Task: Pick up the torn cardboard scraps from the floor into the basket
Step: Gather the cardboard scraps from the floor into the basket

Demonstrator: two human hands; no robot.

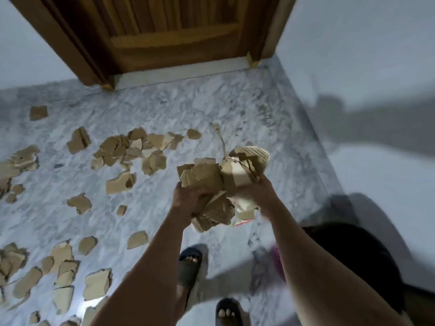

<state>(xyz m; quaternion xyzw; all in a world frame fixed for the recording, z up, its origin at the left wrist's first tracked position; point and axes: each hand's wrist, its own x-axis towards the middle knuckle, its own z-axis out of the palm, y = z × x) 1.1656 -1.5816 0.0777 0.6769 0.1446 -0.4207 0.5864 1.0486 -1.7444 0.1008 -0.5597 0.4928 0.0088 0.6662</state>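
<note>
Both my hands hold one big bundle of torn brown cardboard scraps (pixel 221 182) up in front of me, above the marble floor. My left hand (pixel 188 198) grips its left side and my right hand (pixel 259 196) grips its right side. Several loose cardboard scraps (pixel 131 151) lie scattered over the floor to the left, more of them near the bottom left (pixel 66 274). A dark round shape (pixel 348 260), partly hidden behind my right arm, stands at the right; I cannot tell whether it is the basket. The picture is blurred.
A closed wooden door (pixel 164 31) stands ahead, white walls (pixel 364 55) on both sides form a corner at the right. My feet in dark slippers (pixel 190 264) stand on the grey marble floor (pixel 211 109). A pink thing (pixel 277 257) peeks out by my right arm.
</note>
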